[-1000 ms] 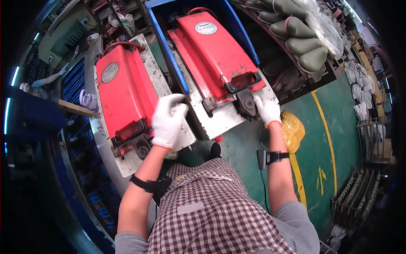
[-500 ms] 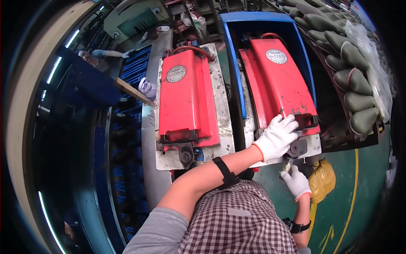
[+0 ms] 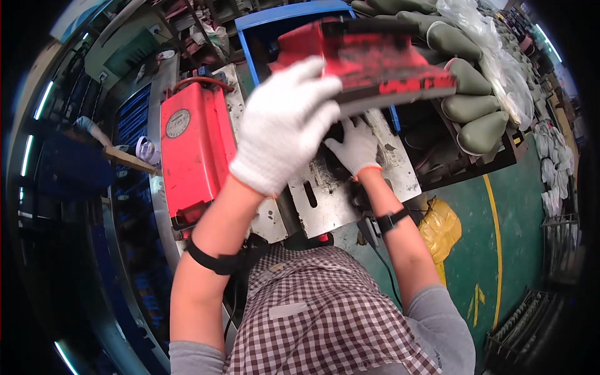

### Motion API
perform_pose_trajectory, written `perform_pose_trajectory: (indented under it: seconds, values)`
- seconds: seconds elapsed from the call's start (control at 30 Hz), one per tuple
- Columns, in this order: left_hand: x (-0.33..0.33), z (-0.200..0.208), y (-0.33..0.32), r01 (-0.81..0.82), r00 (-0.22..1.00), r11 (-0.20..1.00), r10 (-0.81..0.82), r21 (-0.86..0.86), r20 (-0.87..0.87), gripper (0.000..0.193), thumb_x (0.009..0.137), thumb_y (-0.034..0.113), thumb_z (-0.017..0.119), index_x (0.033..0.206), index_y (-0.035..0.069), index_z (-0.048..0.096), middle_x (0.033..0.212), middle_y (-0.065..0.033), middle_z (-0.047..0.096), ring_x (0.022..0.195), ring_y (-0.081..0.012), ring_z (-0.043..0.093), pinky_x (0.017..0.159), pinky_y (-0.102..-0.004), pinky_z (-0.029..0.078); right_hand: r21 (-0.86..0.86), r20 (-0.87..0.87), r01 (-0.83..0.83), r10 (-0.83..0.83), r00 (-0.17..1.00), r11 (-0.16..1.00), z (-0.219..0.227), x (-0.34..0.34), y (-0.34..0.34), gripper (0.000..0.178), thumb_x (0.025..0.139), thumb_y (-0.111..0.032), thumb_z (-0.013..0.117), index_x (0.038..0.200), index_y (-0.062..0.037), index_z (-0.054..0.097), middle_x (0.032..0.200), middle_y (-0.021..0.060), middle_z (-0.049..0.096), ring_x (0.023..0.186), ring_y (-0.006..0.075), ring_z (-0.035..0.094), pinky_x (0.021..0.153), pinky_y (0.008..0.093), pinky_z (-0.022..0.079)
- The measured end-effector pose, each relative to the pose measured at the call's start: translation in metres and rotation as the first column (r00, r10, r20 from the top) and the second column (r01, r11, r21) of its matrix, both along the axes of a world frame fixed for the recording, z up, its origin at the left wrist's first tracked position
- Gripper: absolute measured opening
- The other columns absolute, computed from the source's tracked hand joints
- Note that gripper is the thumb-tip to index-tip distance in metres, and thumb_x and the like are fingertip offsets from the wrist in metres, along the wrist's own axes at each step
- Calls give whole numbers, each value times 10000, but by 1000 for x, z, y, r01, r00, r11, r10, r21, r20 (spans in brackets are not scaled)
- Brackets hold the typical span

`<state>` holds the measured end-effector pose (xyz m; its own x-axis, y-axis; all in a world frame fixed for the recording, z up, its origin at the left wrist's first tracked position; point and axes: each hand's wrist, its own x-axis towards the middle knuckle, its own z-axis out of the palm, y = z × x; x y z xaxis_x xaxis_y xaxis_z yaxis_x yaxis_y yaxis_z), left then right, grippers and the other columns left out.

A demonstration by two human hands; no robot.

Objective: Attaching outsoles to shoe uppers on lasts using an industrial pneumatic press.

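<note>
A red machine cover (image 3: 375, 62) is tilted up at its front, its dark underside edge facing me and blurred by motion. My left hand (image 3: 281, 128), in a white glove with orange cuff, is raised before the cover's left end with fingers apart. Whether its fingertips touch the cover I cannot tell. Beneath the cover, my right hand (image 3: 357, 147), gloved alike, reaches over the worn metal base plate (image 3: 331, 209) with fingers outstretched. A dark shape lies by its fingers, mostly hidden. No held object shows in either hand.
A second red cover (image 3: 194, 144) sits lowered at the left. Behind the raised one is a blue frame (image 3: 294, 11). Olive-green boots (image 3: 481, 132) are stacked at the right, near clear plastic sheeting (image 3: 500, 69). A yellow bag (image 3: 439, 231) hangs over the green floor (image 3: 469, 269).
The right-hand cover has swung up from its lowered position. My left hand has risen from its front, and my right hand has moved from below the front edge to under the cover.
</note>
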<state>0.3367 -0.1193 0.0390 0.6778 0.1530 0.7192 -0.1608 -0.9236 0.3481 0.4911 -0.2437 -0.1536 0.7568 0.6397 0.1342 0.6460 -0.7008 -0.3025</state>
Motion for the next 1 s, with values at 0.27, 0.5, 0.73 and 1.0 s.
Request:
perform_pose_trajectory:
  seconds: [0.27, 0.5, 0.73, 1.0]
  values:
    - [36, 50, 50, -81, 955, 995, 59, 66, 289, 208, 959, 142, 673, 1138, 43, 715, 1067, -148, 675, 1016, -296, 664, 912, -378, 531, -236, 24, 14, -8, 1000, 972, 8, 7, 26, 842, 787, -410, 803, 1547, -309, 455, 1590, 186, 433, 1346, 404, 506, 1070, 537, 447]
    - [35, 34, 49, -64, 965, 996, 77, -62, 250, 407, 970, 129, 676, 1365, 47, 624, 1364, -192, 594, 1293, -326, 570, 1112, -396, 441, 91, -153, -22, 36, 988, 996, -13, 42, 4, 816, 784, -322, 777, 1542, -234, 488, 1583, 239, 415, 1383, 425, 482, 1152, 443, 429]
    - [-63, -73, 25, 125, 991, 558, -38, -820, 125, 604, 1020, 124, 608, 1572, 18, 386, 1537, -181, 479, 1386, -279, 520, 1171, -395, 408, 349, -897, 642, 442, 19, 683, 16, 19, -57, 559, 975, -309, 634, 1467, -57, 545, 1260, 150, 713, 1058, 274, 736, 952, 500, 572]
    - [-187, -142, 15, -168, 977, -53, -142, -984, -159, 736, 1052, 337, 575, 1625, 10, 250, 1576, -242, 431, 1388, -323, 526, 1121, -411, 441, 492, -595, 636, 763, -251, 594, 15, -130, -40, 774, 942, -310, 616, 1628, -102, 324, 1614, 157, 436, 1426, 337, 503, 1165, 510, 437]
